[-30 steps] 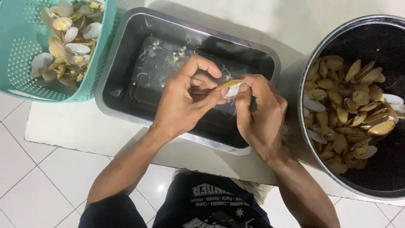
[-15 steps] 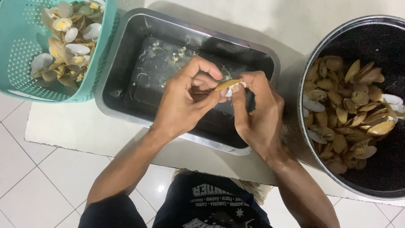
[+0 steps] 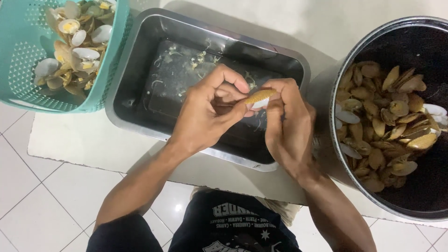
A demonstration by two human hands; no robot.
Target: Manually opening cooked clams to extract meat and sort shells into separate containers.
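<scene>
From the head camera, both hands meet over the metal tray (image 3: 140, 88), so whatever falls lands inside it. The left hand (image 3: 205, 116) and right hand (image 3: 289, 126) pinch one clam (image 3: 260, 97) between them, fingers closed tight on its shell edges, as if prying. A green basket (image 3: 28, 56) of opened shells sits left; a dark pot (image 3: 420, 42) of clams sits right.

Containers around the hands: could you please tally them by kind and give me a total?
Teal plastic basket: 1
Rectangular metal tray: 1
Round dark pot: 1
Total: 3
The left hand and right hand hold one clam between their fingers over the tray.
</scene>
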